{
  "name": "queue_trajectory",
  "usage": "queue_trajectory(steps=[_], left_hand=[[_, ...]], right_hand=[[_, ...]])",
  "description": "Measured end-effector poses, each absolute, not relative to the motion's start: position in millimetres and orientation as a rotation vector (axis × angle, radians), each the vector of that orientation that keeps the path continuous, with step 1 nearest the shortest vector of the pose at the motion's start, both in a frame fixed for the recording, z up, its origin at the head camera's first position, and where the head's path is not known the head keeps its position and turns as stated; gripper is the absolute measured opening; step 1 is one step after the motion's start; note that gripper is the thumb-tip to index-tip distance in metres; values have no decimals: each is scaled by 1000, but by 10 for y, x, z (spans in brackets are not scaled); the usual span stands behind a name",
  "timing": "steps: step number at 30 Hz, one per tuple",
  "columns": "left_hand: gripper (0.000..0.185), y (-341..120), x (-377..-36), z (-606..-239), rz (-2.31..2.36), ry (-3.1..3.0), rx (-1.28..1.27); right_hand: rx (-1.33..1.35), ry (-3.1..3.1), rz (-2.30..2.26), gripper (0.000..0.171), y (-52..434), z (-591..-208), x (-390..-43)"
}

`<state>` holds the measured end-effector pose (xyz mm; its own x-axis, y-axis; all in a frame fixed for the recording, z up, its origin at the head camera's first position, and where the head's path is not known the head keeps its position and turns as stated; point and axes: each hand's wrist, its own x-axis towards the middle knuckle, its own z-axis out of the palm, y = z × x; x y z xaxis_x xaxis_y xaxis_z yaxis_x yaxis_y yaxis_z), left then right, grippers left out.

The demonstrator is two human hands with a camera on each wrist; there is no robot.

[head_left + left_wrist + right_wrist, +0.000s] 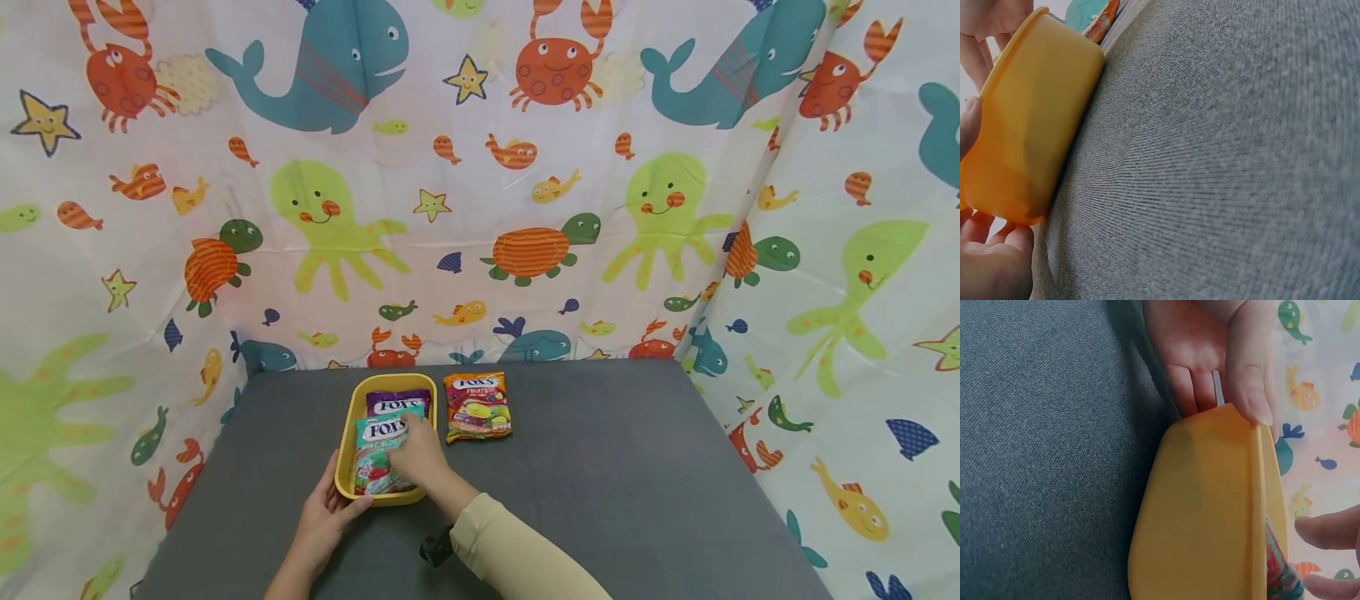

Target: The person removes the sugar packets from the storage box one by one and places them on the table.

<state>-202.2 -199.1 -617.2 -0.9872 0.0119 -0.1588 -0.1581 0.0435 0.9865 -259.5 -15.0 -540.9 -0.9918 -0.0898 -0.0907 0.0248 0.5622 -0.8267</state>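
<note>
A yellow plastic basket (347,442) sits on the grey table with two candy bags inside. My left hand (321,517) grips its near left corner, thumb on the rim and fingers along the outer wall. On top lies a teal FOX'S mint candy bag (369,454), partly over a purple FOX'S candy bag (397,402) at the far end. My right hand (420,454) is over the teal bag, with thumb and fingers spread apart; in the right wrist view its fingertips (1316,584) are right at the bag, beside the basket rim. The right hand covers part of the teal bag.
An orange FOX'S fruits candy bag (477,407) lies on the table just right of the basket. The grey table (600,483) stretches to the right. A curtain (465,200) printed with sea animals stands behind and along both sides.
</note>
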Motion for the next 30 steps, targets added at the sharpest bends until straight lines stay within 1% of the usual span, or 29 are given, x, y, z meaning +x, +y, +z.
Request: queue_trajectory(steps=[9,16,20,24,30], left_hand=[[106,-2010,-2022,-6160,2048,2191,-169],[106,-2012,-2021,-6159,2041,2197,-168],[107,-2008,-2024,-6160,2043,2194,-173],[107,-2000,-2020,-6153,2038,2200,-182],[107,-1988,-2014,-6141,2021,2205,-195]], right_hand=[[-113,2666,-1430,66,-106,-5403,-2604],[-96,2588,-1456,64,-83,-5398,-2604],[-98,2557,-1432,67,-77,-5391,-2606],[-102,2525,-1425,70,-71,-5424,-2616],[-115,2542,-1446,69,-67,-5478,-2624]])
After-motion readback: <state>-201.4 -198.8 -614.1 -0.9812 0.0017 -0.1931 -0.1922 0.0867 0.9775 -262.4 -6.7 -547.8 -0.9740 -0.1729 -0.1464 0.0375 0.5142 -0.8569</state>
